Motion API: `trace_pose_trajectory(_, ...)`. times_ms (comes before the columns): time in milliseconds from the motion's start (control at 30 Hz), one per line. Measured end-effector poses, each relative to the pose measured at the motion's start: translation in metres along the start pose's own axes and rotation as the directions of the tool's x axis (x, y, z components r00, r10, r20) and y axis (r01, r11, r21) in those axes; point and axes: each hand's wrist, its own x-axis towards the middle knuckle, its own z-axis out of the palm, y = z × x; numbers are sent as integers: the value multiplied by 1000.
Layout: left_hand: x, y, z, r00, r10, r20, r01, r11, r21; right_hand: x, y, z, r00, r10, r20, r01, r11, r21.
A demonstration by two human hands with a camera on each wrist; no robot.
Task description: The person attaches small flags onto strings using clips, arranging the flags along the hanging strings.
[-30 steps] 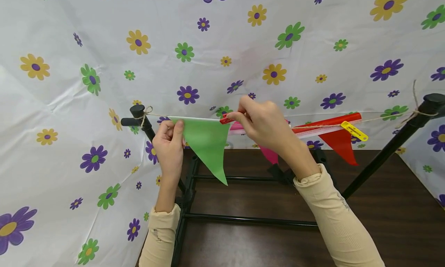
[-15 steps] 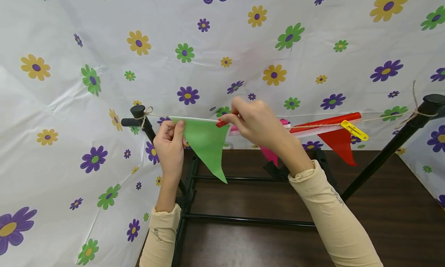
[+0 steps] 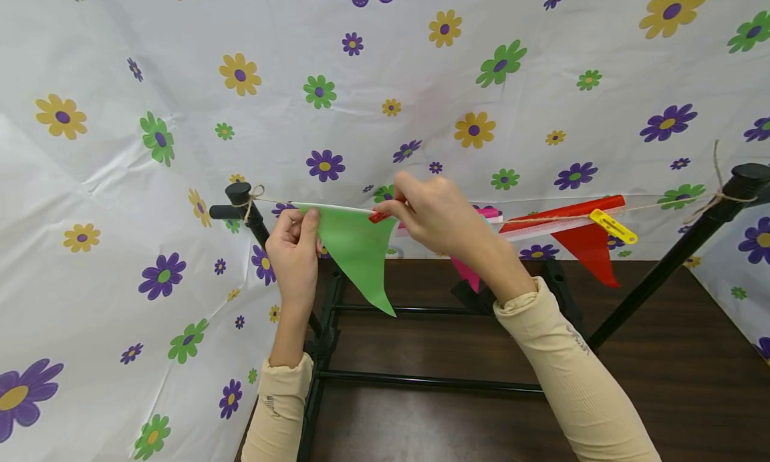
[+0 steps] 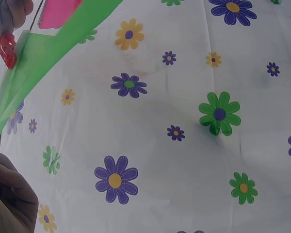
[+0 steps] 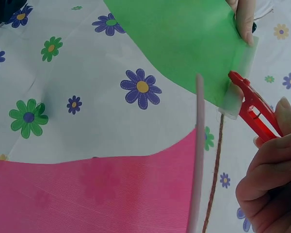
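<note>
My left hand (image 3: 295,255) pinches the upper left corner of a green triangular pennant (image 3: 357,248) at the twine, thumb in front. Between the thumb and fingers of my right hand (image 3: 442,211) is a red clothespin (image 5: 254,104), at the pennant's upper right corner. In the right wrist view its front tip overlaps the pennant's clear top strip (image 5: 231,99), and the brown twine (image 5: 216,179) runs out from under that strip. A pink pennant (image 5: 102,194) hangs just to the right, partly hidden by my right arm in the head view.
The twine is tied to a black post (image 3: 249,211) at left and another black post (image 3: 668,251) at right. A red pennant (image 3: 589,255) and a yellow clothespin (image 3: 612,226) are on its right part. Below are black frame bars (image 3: 430,380); behind hangs a flowered white sheet (image 3: 385,141).
My right hand has shifted left and slightly down, bringing the red clothespin further over the green pennant's top edge. The pennant's lower tip has swung a little. My left hand stays in place.
</note>
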Motion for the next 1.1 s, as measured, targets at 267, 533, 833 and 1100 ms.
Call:
trace_pose_trajectory(267,0,0,1,1000,-8,5,8,1000,8,0,0,5,998,-63,-25,62,997,-36)
trace_pose_trajectory(533,0,0,1,1000,-3,4,2,1000,14,-1,-1,9,996,-85,-15,84,996,-27)
trace_pose_trajectory(833,0,0,2,1000,7,11,-7,1000,16,-3,3,13,991,-129,-22,127,989,-73)
trace_pose_trajectory(1100,0,0,2,1000,1,6,-1,1000,4,-4,3,12,994,-113,12,114,991,-75)
